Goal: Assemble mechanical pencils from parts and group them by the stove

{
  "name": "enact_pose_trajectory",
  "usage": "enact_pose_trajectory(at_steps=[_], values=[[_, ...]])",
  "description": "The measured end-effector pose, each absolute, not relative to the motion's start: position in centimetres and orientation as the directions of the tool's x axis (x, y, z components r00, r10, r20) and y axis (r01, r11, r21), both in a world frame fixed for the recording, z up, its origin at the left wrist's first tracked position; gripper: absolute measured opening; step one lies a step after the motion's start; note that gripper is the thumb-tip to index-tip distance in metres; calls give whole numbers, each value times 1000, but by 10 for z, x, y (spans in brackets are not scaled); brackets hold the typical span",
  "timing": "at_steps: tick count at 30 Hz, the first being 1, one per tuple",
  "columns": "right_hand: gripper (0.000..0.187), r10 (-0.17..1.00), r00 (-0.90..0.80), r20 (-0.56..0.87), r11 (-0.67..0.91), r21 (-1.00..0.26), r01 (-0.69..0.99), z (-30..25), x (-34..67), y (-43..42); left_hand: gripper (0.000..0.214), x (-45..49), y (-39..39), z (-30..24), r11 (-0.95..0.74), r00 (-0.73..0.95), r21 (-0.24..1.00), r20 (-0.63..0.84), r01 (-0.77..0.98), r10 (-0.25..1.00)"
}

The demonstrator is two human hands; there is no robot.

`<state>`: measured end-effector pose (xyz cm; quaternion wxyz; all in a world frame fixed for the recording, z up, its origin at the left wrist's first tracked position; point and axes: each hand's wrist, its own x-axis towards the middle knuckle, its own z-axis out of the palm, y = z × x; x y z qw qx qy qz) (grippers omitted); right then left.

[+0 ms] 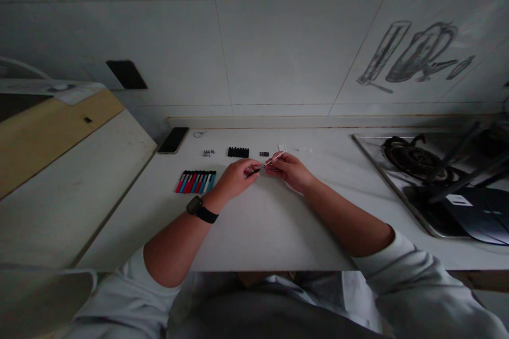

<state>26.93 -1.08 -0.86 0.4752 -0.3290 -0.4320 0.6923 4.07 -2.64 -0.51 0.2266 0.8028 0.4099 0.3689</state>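
Observation:
Over the white countertop [254,222], my two hands meet near the middle. My left hand [237,177] is closed on a small black tube-like piece [253,172] that points to the right. A thin white stick [275,158], like a pen refill, is pinched in my right hand [293,170], slanting up to the right. The facing ends of the two pieces are close together; whether they touch I cannot tell. Behind my left hand stands a row of short black cylinders [238,152]. Small dark pieces [264,154] lie just behind the gap between my hands.
To the left lies a row of red, blue and white pen-like barrels [195,182], with small metallic pieces [208,153] behind. Small clear pieces [304,150] lie right of centre. A phone [173,140] rests at back left. A gas stove [417,169] borders the right side.

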Motion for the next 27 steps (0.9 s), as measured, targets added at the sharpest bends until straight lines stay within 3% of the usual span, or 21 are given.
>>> enact_pose_trajectory(at_steps=[7, 11, 13, 15, 19, 22, 27], values=[[40, 936, -350, -29, -155, -929, -337, -6, 266, -15, 0, 42, -28, -1, -512, 344, 682, 380, 522, 859], [37, 967, -249, 48, -19, -966, -259, -1, 278, -5, 4, 39, -28, -1, -480, 310, 695, 367, 536, 877], [34, 982, -136, 134, 117, -985, -128, -1, 293, 6, 4, 38, -27, -2, -470, 301, 694, 361, 546, 883], [28, 970, -2, 244, 243, -963, 115, -3, 309, 17, 2, 37, -27, -2, -476, 304, 682, 367, 554, 879], [23, 938, 83, 337, 214, -750, 625, -6, 332, 28, 2, 37, -28, 0, -509, 335, 659, 384, 554, 861], [25, 951, 67, 302, 141, -616, 775, -8, 334, 29, 3, 38, -29, 2, -522, 354, 646, 383, 557, 853], [22, 971, 67, 230, 54, -484, 873, -15, 326, 34, 3, 38, -31, 4, -537, 374, 626, 386, 565, 843]])
